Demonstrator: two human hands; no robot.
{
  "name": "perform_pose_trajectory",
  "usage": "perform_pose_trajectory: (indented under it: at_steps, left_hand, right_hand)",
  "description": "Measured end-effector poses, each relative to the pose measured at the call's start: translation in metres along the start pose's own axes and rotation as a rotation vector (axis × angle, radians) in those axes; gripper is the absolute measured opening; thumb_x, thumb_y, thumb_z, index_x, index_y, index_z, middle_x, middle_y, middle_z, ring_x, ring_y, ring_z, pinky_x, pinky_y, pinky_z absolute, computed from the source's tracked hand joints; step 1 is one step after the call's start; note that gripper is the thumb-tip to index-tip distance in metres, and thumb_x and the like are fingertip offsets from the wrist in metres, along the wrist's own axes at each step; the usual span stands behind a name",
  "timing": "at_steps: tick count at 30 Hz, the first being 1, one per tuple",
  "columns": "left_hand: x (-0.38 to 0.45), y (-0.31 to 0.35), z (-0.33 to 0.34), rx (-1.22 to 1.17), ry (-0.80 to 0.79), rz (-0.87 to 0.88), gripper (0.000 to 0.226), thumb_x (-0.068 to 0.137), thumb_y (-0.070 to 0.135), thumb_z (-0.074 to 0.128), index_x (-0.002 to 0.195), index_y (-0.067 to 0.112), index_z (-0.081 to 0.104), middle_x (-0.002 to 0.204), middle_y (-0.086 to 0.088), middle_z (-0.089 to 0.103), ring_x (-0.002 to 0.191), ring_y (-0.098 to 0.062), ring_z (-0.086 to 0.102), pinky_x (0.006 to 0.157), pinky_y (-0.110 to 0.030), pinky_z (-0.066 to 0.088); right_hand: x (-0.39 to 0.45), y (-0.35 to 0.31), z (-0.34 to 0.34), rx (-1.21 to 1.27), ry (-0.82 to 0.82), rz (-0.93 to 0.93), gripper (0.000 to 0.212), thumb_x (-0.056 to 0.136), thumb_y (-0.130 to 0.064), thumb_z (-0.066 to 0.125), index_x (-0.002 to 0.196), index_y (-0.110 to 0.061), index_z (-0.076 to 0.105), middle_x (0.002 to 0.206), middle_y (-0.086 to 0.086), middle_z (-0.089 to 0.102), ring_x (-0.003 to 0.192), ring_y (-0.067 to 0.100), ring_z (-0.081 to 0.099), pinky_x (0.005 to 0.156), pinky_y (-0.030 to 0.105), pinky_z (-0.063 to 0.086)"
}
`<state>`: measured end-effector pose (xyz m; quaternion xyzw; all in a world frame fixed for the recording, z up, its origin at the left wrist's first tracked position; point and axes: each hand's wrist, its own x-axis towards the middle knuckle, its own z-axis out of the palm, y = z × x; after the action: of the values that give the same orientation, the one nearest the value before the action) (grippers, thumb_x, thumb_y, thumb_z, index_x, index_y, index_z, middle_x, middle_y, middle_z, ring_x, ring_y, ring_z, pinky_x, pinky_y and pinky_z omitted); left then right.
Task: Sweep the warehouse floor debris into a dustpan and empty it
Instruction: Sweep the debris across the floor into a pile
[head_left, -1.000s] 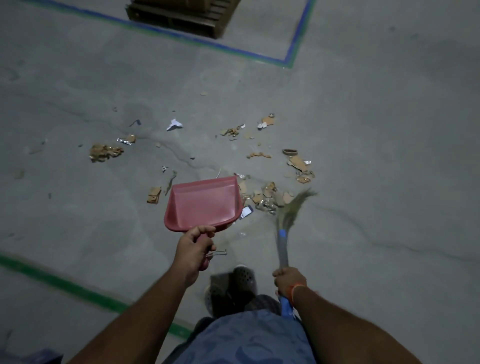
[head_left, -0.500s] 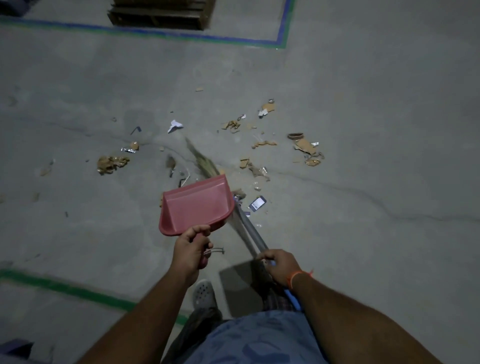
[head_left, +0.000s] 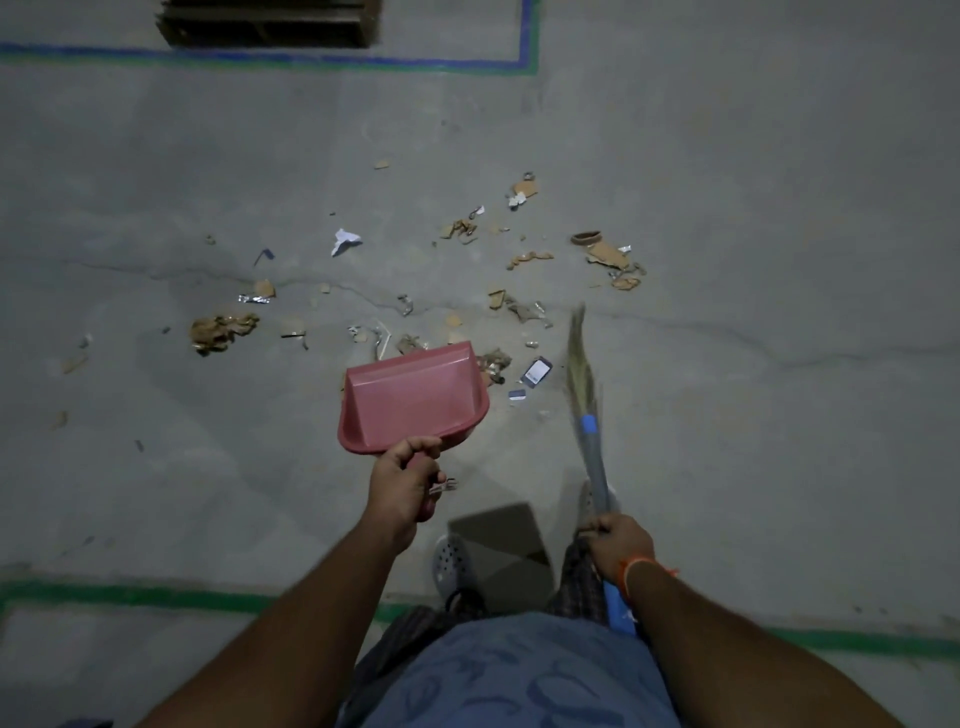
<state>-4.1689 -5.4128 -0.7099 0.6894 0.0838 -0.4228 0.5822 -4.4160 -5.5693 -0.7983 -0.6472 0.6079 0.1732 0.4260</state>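
The left hand (head_left: 402, 480) grips the handle of the pink dustpan (head_left: 413, 397), fingers curled round it. The pan's long axis runs from the hand toward 12 o'clock, its open mouth facing away from the person and slightly toward 1 o'clock, near the middle of the concrete floor (head_left: 779, 208). The right hand (head_left: 621, 543) is clamped on the broom (head_left: 589, 431), whose shaft runs from 5 o'clock up toward 12, with the bristle tip pointing away from the person, just right of the pan. Scattered debris (head_left: 530, 306) of cardboard scraps, foil and paper lies beyond the mouth, from 10 to 1 o'clock. A wooden pallet (head_left: 270, 23) sits at 12 o'clock behind a blue line (head_left: 311, 57).
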Motion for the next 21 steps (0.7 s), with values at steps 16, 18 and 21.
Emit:
perform_pose_trajectory:
  at_steps: [16,18,21]
  left_hand:
    - [-0.025,-0.026,-0.062,-0.039,0.059,-0.005,0.024,0.092,-0.008,0.048,0.102,0.008,0.063,0.063,-0.013,0.054,0.039,-0.015,0.037,0.039,-0.016,0.024]
    - [-0.030,-0.027,-0.061,-0.031,0.060,-0.003,0.024,0.092,-0.008,0.048,0.102,0.007,0.063,0.062,-0.013,0.054,0.039,-0.014,0.036,0.039,-0.015,0.024]
    - [-0.035,-0.030,-0.058,-0.040,0.055,0.004,0.024,0.092,-0.008,0.048,0.100,0.009,0.063,0.062,-0.013,0.054,0.039,-0.014,0.035,0.040,-0.015,0.023]
  right_hand:
    - [-0.047,-0.053,0.053,0.019,-0.237,-0.299,0.040,0.081,0.004,0.054,0.102,-0.021,0.077,0.071,-0.006,0.060,0.048,0.006,0.048,0.047,0.017,0.039]
    - [-0.055,-0.037,0.059,0.014,-0.202,-0.319,0.038,0.082,0.001,0.059,0.104,-0.024,0.077,0.084,-0.010,0.063,0.063,0.006,0.054,0.061,0.016,0.042]
    - [-0.056,-0.008,0.063,0.039,-0.140,-0.283,0.036,0.082,-0.003,0.062,0.093,-0.035,0.075,0.087,-0.001,0.065,0.060,0.006,0.049,0.068,0.022,0.041]
